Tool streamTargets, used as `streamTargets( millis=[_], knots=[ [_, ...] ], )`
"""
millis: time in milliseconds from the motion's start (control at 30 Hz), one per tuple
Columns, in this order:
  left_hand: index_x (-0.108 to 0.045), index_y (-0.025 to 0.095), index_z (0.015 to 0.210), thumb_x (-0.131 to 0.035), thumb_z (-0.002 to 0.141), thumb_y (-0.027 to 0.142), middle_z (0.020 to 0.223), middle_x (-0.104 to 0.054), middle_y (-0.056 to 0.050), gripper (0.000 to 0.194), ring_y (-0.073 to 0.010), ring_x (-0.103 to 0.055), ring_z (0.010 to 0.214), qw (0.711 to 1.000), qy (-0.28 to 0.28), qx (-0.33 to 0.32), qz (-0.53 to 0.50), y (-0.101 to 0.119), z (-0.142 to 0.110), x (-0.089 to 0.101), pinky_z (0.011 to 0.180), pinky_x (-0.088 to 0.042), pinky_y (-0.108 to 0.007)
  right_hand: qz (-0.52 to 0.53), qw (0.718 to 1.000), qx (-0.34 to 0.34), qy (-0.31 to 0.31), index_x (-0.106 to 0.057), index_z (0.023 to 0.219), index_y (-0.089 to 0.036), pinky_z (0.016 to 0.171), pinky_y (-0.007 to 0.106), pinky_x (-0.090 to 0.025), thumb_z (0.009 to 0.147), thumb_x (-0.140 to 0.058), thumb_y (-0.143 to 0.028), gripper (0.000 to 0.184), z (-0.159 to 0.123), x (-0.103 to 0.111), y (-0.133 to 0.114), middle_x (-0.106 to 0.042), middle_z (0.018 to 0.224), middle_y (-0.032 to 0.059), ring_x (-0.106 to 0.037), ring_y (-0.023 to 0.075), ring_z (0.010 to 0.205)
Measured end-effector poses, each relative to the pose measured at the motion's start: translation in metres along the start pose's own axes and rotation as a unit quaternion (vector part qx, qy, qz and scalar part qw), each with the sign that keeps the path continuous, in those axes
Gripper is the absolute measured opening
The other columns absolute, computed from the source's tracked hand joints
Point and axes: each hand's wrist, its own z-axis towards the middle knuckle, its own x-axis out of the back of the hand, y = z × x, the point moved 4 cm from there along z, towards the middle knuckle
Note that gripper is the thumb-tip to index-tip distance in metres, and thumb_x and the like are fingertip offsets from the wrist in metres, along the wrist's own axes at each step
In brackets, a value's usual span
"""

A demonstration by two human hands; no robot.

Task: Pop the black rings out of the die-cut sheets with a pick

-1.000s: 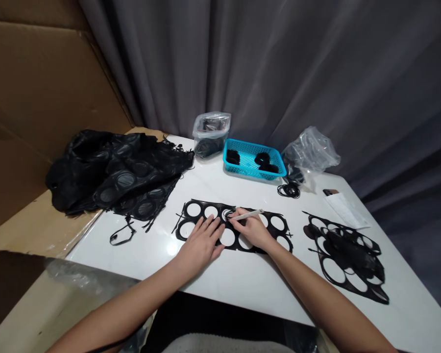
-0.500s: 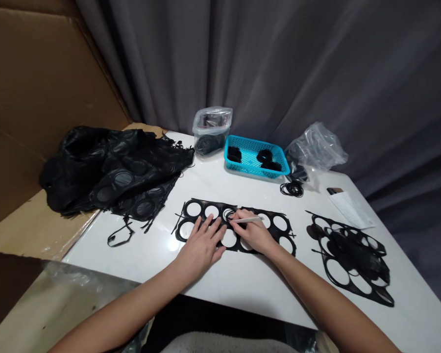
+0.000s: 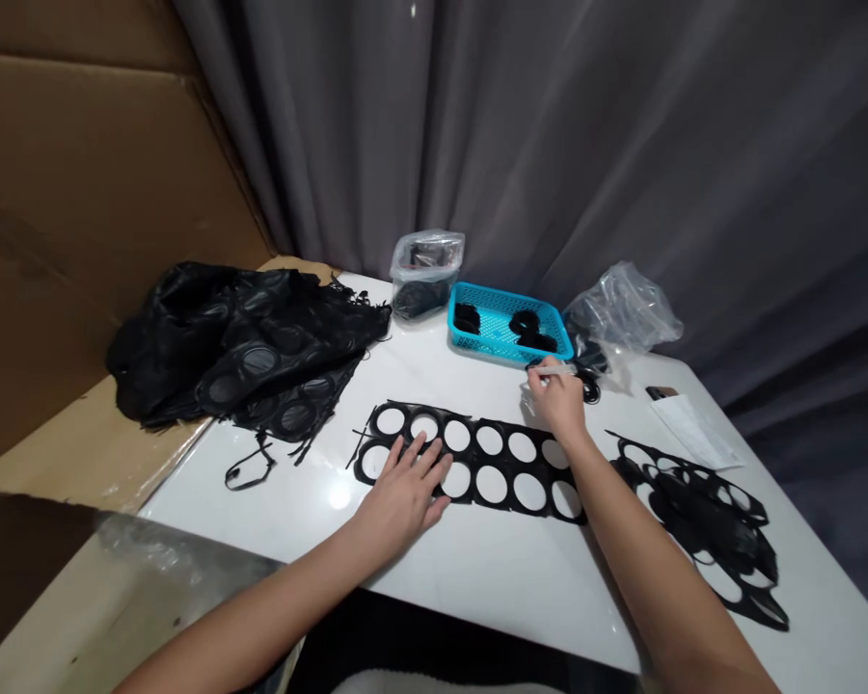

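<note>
A black rubber sheet with rows of round holes lies flat on the white table. My left hand rests open on its left part, fingers spread flat. My right hand has reached past the sheet's far edge and is closed on a thin pale stick tool. It is beside a small heap of thin black rings, just in front of the blue basket. Whether a ring hangs from the tool I cannot tell.
A big pile of black punched sheets lies at the left, partly on cardboard. A second heap of punched sheets lies at the right. Two clear plastic bags flank the basket. A paper slip lies far right.
My right hand lifted off the sheet's middle and moved right and away with the tool, to the rings by the basket. The loose ring seen on the sheet is gone. My left hand stayed.
</note>
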Motion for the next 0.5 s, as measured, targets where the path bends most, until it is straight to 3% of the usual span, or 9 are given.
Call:
streamTargets(
  millis=[133, 300, 400, 500],
  knots=[
    [-0.047, 0.013, 0.142, -0.057, 0.096, 0.035, 0.15, -0.047, -0.018, 0.052, -0.0333, -0.04, 0.142, 0.999, 0.03, 0.003, 0.015, -0.009, -0.009, 0.006, 0.115, -0.034, -0.053, 0.173, 0.978, -0.023, -0.113, -0.048, 0.069, -0.023, 0.063, 0.029, -0.037, 0.085, -0.055, -0.038, 0.023, -0.022, -0.016, -0.027, -0.059, 0.064, -0.0002, -0.054, 0.0192, 0.065],
    [-0.052, 0.008, 0.137, -0.056, 0.097, 0.035, 0.145, -0.051, -0.021, 0.048, -0.034, -0.049, 0.135, 0.997, 0.037, 0.037, 0.05, -0.024, -0.021, 0.012, 0.113, -0.038, -0.05, 0.295, 0.916, 0.051, -0.266, -0.053, 0.074, -0.023, 0.07, 0.027, -0.042, 0.089, -0.055, -0.033, 0.018, -0.074, -0.042, -0.093, -0.069, 0.081, -0.0011, -0.06, 0.017, 0.074],
    [-0.052, 0.009, 0.138, -0.056, 0.098, 0.035, 0.146, -0.051, -0.02, 0.049, -0.0327, -0.048, 0.136, 0.997, 0.033, 0.036, 0.061, -0.025, -0.024, 0.013, 0.113, -0.038, -0.05, 0.302, 0.903, 0.089, -0.292, -0.054, 0.074, -0.022, 0.074, 0.028, -0.043, 0.09, -0.055, -0.028, 0.016, -0.089, -0.048, -0.11, -0.07, 0.086, -0.0004, -0.061, 0.0169, 0.079],
    [-0.052, 0.012, 0.139, -0.053, 0.099, 0.036, 0.147, -0.051, -0.017, 0.047, -0.0313, -0.047, 0.138, 0.996, 0.034, 0.049, 0.066, -0.025, -0.025, 0.012, 0.114, -0.035, -0.051, 0.307, 0.902, 0.101, -0.288, -0.052, 0.073, -0.022, 0.078, 0.029, -0.044, 0.089, -0.055, -0.025, 0.016, -0.092, -0.051, -0.112, -0.07, 0.09, 0.0005, -0.063, 0.0176, 0.083]
  ],
)
